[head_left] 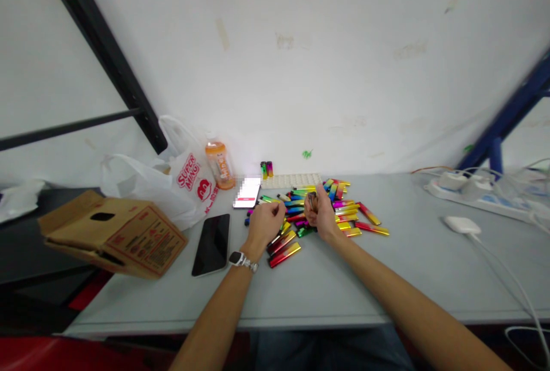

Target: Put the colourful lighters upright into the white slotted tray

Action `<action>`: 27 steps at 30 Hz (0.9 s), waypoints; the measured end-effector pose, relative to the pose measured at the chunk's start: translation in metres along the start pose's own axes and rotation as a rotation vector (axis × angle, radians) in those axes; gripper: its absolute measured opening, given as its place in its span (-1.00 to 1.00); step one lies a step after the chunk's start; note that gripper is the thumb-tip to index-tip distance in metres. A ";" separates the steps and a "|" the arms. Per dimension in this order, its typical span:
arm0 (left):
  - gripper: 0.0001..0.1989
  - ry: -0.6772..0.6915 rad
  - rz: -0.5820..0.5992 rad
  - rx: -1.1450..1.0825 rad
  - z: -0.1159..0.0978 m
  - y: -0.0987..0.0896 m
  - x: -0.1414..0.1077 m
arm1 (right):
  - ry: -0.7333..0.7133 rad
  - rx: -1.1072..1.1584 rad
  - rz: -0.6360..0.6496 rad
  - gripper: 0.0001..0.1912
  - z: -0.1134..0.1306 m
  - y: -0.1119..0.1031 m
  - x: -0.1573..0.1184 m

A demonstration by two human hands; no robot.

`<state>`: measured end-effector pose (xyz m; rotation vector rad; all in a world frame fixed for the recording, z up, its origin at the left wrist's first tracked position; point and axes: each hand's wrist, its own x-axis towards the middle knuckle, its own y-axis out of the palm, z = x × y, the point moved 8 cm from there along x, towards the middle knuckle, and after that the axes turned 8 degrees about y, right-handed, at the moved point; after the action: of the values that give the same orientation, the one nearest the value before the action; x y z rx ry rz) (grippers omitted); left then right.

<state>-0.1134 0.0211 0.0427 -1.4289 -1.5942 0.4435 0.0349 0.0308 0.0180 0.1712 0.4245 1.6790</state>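
Note:
A pile of shiny lighters [286, 255] in red, gold, blue, green and purple lies on the grey table. My left hand [267, 224] is closed over the left part of the pile; what its curled fingers hold, if anything, is hidden. On the right, my right hand [323, 216] makes a fist with the thumb up, wrapped round a lighter [312, 200] whose metal top shows at the fingers. Behind the pile runs a pale gridded tray [296, 181]. Two lighters [267, 169] stand upright at its left end.
Left of the pile are a lit phone [247, 193], a dark phone [211, 245], an orange drink bottle [220, 164], a white plastic bag [180, 188] and an open cardboard box [141, 239]. A white charger [462, 225] and a power strip [476, 199] with cables lie right.

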 end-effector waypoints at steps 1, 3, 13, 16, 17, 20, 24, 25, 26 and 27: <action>-0.53 0.001 0.001 -0.001 0.000 0.000 0.000 | -0.002 -0.003 0.001 -0.35 0.001 0.000 -0.001; -0.53 0.005 0.006 -0.003 0.000 0.001 0.000 | -0.007 -0.023 -0.004 -0.36 0.002 0.000 -0.001; -0.54 0.027 0.019 -0.023 0.000 0.004 0.001 | -0.223 -0.317 -0.127 -0.52 0.009 -0.008 0.000; -0.54 0.032 0.021 -0.027 0.000 0.004 0.001 | -0.243 -0.349 -0.118 -0.52 0.011 -0.007 0.000; -0.54 0.033 0.022 -0.027 0.000 0.004 0.000 | -0.245 -0.361 -0.119 -0.52 0.011 -0.007 -0.001; -0.54 0.033 0.021 -0.031 0.000 0.004 0.000 | -0.244 -0.396 -0.129 -0.50 0.010 -0.007 -0.001; -0.53 0.022 0.026 -0.024 0.000 0.003 0.000 | -0.167 -0.308 -0.058 -0.41 0.001 -0.004 0.002; -0.53 0.019 0.028 -0.022 -0.001 0.003 0.000 | -0.143 -0.260 -0.022 -0.39 -0.001 -0.001 0.003; -0.53 0.019 0.031 -0.021 -0.001 0.002 0.000 | -0.132 -0.223 0.012 -0.37 -0.001 0.001 0.003; -0.53 0.021 0.033 -0.021 -0.001 0.002 0.000 | -0.138 -0.202 0.039 -0.36 0.000 0.004 0.003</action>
<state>-0.1111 0.0214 0.0414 -1.4729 -1.5644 0.4313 0.0310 0.0335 0.0195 0.1461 0.1480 1.7245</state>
